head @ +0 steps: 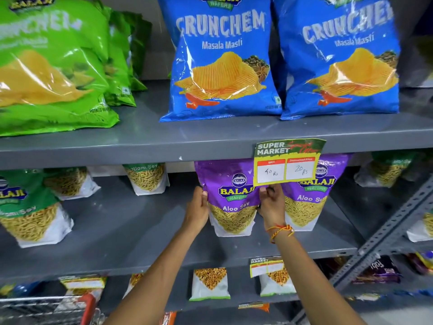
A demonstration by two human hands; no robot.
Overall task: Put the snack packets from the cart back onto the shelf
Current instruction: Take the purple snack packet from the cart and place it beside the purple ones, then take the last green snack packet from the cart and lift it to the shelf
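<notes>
A purple Aloo Sev packet (pixel 230 202) stands upright on the middle grey shelf (pixel 131 233). My left hand (pixel 198 211) grips its left edge and my right hand (pixel 271 205) grips its right edge. A second purple Aloo Sev packet (pixel 309 202) stands just to the right, touching my right hand and partly hidden by a price tag. The wire cart (pixel 46 308) with a red handle shows at the bottom left; what it holds is hard to make out.
Green (pixel 54 66) and blue chip bags (pixel 222 59) fill the top shelf. A price tag (pixel 287 161) hangs from its edge. Green sev packets (pixel 30 207) stand at the left. A slotted steel upright (pixel 384 233) runs diagonally at the right. More packets sit on the lower shelf.
</notes>
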